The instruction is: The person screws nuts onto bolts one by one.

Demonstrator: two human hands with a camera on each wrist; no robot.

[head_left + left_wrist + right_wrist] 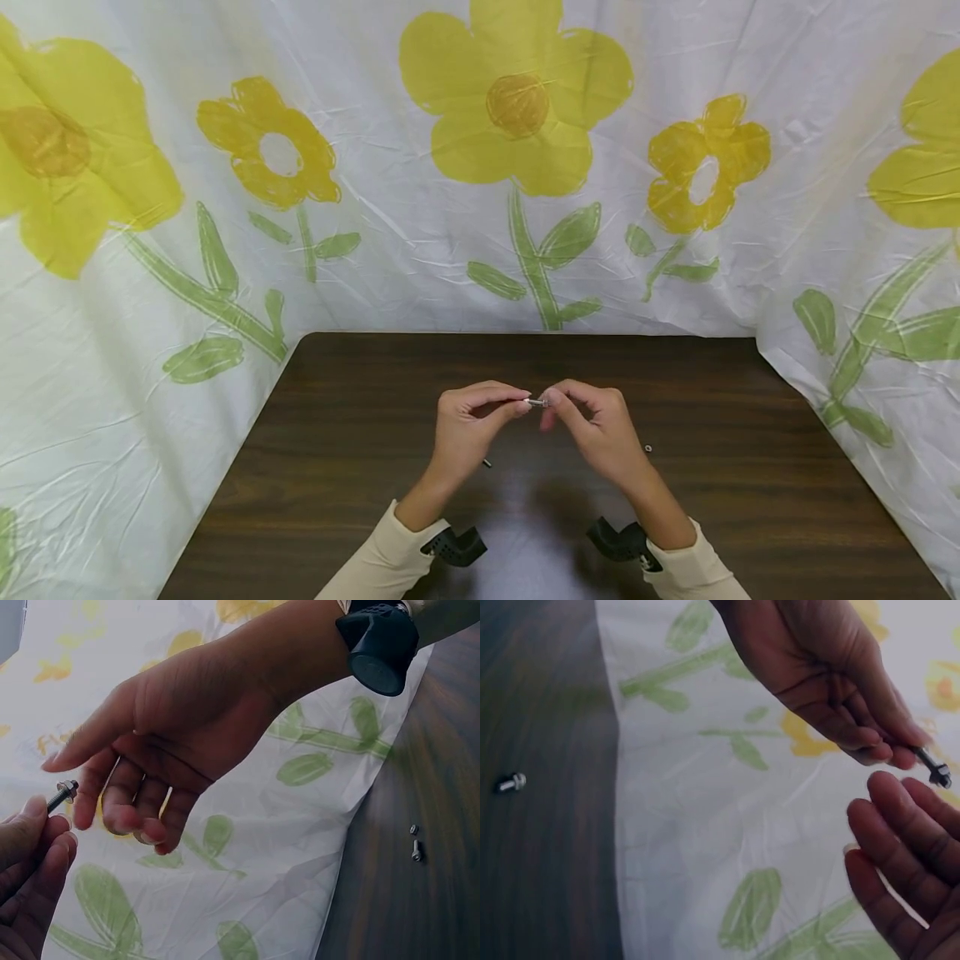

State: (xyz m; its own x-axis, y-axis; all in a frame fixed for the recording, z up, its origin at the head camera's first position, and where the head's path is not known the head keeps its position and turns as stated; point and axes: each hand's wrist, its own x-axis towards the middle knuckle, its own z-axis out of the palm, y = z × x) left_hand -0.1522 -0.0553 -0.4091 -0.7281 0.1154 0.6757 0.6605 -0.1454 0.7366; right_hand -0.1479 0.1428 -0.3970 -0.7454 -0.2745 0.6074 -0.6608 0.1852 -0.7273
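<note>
In the head view my left hand pinches a small metal bolt between thumb and fingers. In the left wrist view the bolt points up and right, a washer and a nut near its end. My right hand is around that free end. Its thumb and forefinger stand apart on either side of the nut in the left wrist view, its other fingers loosely bent. The right wrist view shows the right hand's fingers spread below the bolt; its thumb is out of frame there.
A small nut lies on the dark wooden table beside my right wrist. Another small metal piece lies by my left wrist; the right wrist view shows a bolt with hardware on it. A flowered cloth hangs around the table.
</note>
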